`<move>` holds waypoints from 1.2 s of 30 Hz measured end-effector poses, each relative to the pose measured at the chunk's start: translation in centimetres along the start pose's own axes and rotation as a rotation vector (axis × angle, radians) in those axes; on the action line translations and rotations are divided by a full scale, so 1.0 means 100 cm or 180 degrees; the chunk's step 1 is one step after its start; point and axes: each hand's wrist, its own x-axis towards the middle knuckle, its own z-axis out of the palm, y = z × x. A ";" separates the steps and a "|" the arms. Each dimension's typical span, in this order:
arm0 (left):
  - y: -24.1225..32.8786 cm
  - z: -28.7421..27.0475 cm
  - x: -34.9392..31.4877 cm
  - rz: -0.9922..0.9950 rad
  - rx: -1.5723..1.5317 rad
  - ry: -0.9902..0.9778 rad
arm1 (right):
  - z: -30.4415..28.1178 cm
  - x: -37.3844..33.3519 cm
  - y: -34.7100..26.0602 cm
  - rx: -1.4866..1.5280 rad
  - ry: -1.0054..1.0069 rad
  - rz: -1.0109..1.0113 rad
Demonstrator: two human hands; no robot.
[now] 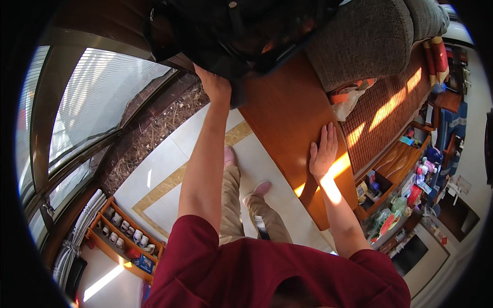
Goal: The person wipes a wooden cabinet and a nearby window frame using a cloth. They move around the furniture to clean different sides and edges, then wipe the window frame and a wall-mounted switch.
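My left hand (214, 83) reaches far forward, to the edge of a large glossy black object (233, 38) at the top of the view. Its fingers are hidden there, so I cannot make out what they hold. A small dark grey piece (237, 96) shows just beside the wrist. My right hand (324, 152) lies flat, fingers stretched out, on a long brown wooden board (280, 110). Sunlight falls across that wrist and forearm. Both arms come out of dark red sleeves.
A glass window (97, 97) with a dark frame runs along the left. Below it stands an orange-brown wooden rack (120, 246) holding rolled items. Grey cushions (362, 41) and a woven brown mat (385, 113) lie right of the board, beside a white plastic bag (348, 105). Household goods crowd the far right.
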 end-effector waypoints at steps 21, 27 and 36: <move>0.073 0.026 -0.329 -0.0254 -0.0194 0.0325 | -0.003 -0.016 0.027 0.0547 0.0155 -0.0150; 0.069 0.029 -0.294 0.0482 0.0674 0.0645 | -0.047 -0.103 0.106 0.0563 0.0102 -0.0136; 0.088 0.024 -0.179 0.0012 0.1283 0.0746 | -0.058 -0.190 0.146 -0.0244 -0.0176 0.0406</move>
